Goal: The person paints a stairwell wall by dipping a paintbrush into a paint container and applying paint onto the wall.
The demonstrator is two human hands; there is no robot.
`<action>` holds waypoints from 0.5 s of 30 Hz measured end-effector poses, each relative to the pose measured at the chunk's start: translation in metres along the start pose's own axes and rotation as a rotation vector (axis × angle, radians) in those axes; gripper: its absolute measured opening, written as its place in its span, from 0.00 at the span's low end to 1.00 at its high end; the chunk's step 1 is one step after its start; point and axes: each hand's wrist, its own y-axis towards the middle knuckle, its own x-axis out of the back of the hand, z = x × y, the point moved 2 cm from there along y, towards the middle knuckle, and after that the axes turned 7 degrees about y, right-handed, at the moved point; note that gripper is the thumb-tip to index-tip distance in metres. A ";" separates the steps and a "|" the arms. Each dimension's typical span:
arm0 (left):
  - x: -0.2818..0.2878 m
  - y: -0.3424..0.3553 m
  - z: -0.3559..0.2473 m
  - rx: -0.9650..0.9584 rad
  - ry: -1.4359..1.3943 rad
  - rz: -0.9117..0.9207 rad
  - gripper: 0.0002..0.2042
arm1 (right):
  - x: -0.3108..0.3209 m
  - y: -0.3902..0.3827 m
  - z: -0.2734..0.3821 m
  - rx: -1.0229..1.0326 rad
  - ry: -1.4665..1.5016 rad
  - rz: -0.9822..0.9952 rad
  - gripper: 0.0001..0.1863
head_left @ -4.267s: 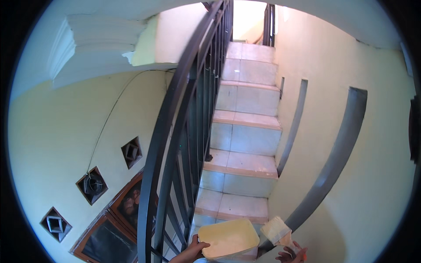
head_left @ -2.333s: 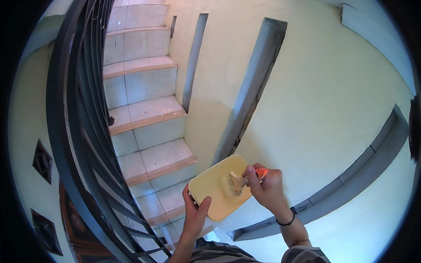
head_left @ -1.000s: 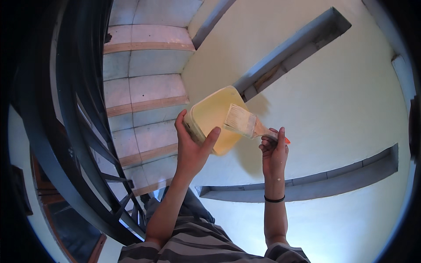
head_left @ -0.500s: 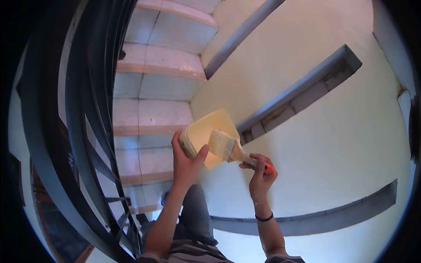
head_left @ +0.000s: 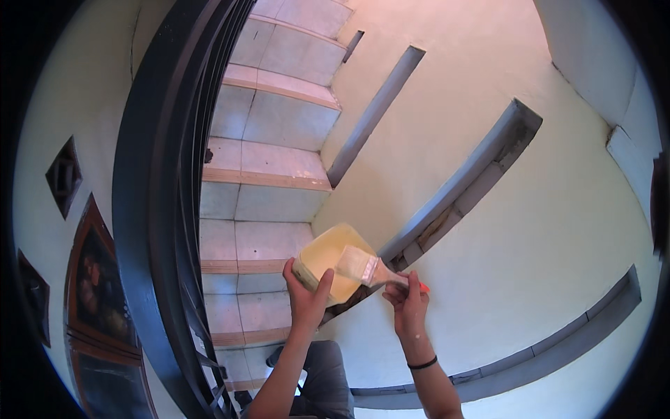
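My left hand (head_left: pixel 308 299) grips a square tub of pale yellow paint (head_left: pixel 317 251) by its near left side, thumb over the rim. A wide paintbrush (head_left: pixel 375 271) with paint-coated bristles rests over the tub's opening, its bristles pointing left. My right hand (head_left: pixel 410 307), with a dark band on the wrist, is closed around the brush's wooden handle, whose end is red-orange. Whether the bristles touch the paint or the tub's rim, I cannot tell.
Tiled stairs (head_left: pixel 272 241) climb ahead along a pale yellow wall (head_left: pixel 481 279) with long slanted grey recesses (head_left: pixel 460 202). A black metal railing (head_left: pixel 150 209) runs up the left side. Beyond it stands a framed wooden panel (head_left: pixel 101 293).
The view has tilted up, so more of the upper stairs and the far left wall shows. Both hands, the tub and the brush now appear lower in the picture.
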 end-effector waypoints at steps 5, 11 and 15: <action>-0.040 0.049 -0.008 -0.008 0.005 -0.069 0.46 | -0.003 0.074 0.009 -0.068 0.258 0.064 0.17; -0.073 0.105 -0.021 -0.024 0.095 -0.119 0.47 | -0.084 0.167 0.105 0.548 -0.245 0.046 0.19; -0.032 0.093 0.000 -0.036 0.108 -0.197 0.47 | -0.105 0.202 0.085 0.694 -0.680 0.164 0.21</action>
